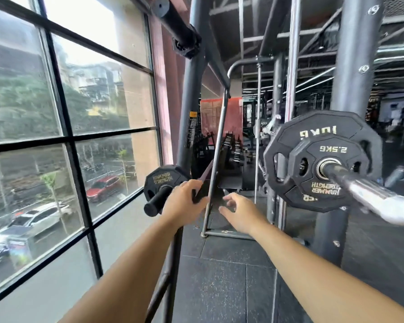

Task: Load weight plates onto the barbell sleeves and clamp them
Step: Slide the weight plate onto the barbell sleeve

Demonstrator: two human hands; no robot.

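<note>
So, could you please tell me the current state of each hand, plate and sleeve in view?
left hand: fingers curled round a dark object I cannot identify
right hand: open, fingers spread, holding nothing
barbell sleeve: loaded, no clamp visible
10 kg plate: on the sleeve, inner
2.5 kg plate: on the sleeve, outside the 10 kg plate
small plate: stored on a rack peg
</note>
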